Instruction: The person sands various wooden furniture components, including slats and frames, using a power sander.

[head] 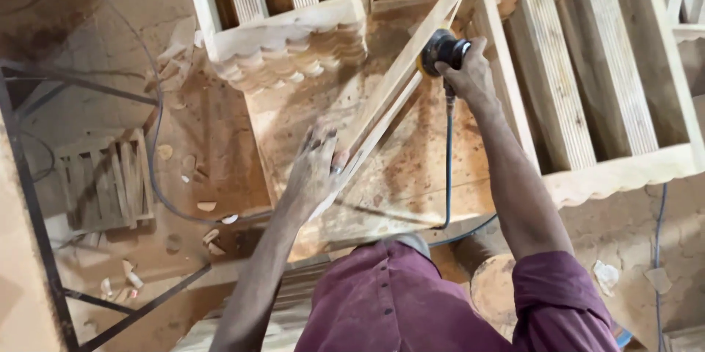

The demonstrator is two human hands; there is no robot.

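Right hand: the right hand (470, 73) is closed over the top of a dark round sander (443, 49), fingers wrapped about its body, pressing it on the far part of a long wooden strip (400, 80)
Left hand: the left hand (317, 172) lies flat and spread, palm down, on the near end of the same strip; it grips nothing, only bears down, fingertips touching the wood
Wooden strip: pale, narrow, lying slantwise across the counter (396, 176) from the left hand up toward the far right; a second thin strip seems to run close alongside it, though where one ends and the other begins is hard to tell
Sander: sits on the strip near its far end, under the right hand; its cord (448, 161) drops straight down from the hand, runs over the counter's near edge and curves off to the right
Counter: a dusty, stained wooden board carrying the strip
Slatted frame, right: a pale wooden frame (602, 88) with upright ribbed slats and a scalloped lower rail, just beside the right forearm
Slatted frame, far: another frame (279, 29) of the same kind with a scalloped edge, beyond the counter
Floor: dusty, strewn with wood offcuts (198, 176); a small slatted piece (106, 183) lies at the left beside dark metal bars (37, 212)
Clothing: maroon shirt (411, 300), sleeves pushed up
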